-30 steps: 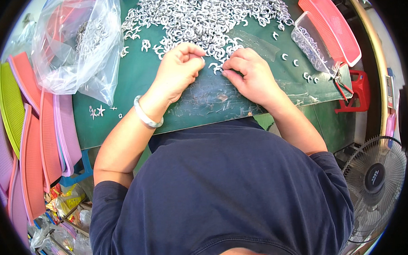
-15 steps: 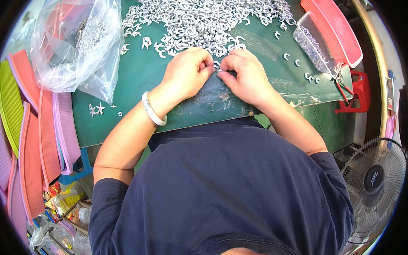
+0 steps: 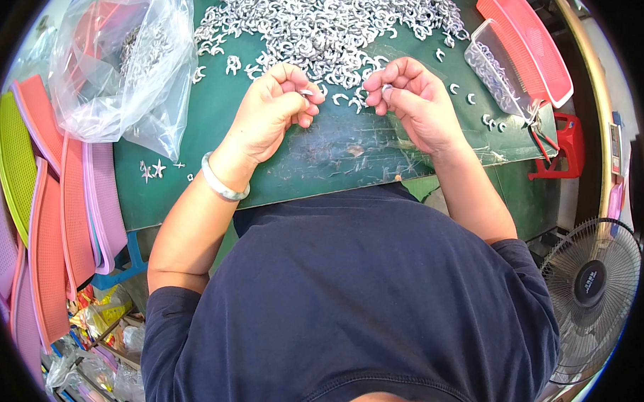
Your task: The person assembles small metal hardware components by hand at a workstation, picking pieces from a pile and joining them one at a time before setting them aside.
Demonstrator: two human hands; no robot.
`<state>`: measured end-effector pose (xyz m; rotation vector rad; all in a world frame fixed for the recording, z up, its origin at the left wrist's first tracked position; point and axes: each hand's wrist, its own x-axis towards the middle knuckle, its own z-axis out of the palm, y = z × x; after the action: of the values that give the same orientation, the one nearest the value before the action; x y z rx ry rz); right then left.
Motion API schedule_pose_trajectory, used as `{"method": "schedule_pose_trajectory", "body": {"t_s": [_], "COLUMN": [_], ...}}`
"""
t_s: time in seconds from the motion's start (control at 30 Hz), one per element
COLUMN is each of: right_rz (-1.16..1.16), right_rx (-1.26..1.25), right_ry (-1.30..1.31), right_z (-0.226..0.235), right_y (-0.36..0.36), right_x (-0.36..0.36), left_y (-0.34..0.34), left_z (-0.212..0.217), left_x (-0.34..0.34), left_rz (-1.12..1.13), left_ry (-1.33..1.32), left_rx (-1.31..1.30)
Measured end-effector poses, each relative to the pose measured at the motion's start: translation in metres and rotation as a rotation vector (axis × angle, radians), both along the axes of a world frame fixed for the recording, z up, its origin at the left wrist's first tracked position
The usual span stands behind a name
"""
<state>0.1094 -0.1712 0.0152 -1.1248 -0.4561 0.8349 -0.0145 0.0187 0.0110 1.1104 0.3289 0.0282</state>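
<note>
You hold one small silver-grey C-shaped metal clip [image 3: 306, 92] pinched at your left fingertips and a second like clip [image 3: 387, 89] at your right fingertips, both raised just above the green mat. The two clips sit apart, just in front of the heaped pile of identical clips [image 3: 323, 24].

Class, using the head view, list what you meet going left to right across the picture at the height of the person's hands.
Stacked mesh trays → clear plastic bag → left hand → right hand → clear box of clips → pink tray.
</note>
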Motion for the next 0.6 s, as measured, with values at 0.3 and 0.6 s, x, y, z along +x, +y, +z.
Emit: {"method": "schedule_pose_trajectory", "body": {"t_s": [0.3, 0.6], "right_rz": [0.060, 0.091], "right_rx": [-0.680, -0.645], "right_ry": [-1.249, -1.181], "right_z": [-0.001, 0.000], "right_y": [0.009, 0.006], "right_x": [-0.012, -0.013], "left_y": [-0.026, -0.030], "left_z": [0.006, 0.008], "left_x": [0.016, 0.017], "left_rz": [-0.058, -0.155], "left_ry": [0.052, 0.112], "left_rx": [1.325, 1.278]}}
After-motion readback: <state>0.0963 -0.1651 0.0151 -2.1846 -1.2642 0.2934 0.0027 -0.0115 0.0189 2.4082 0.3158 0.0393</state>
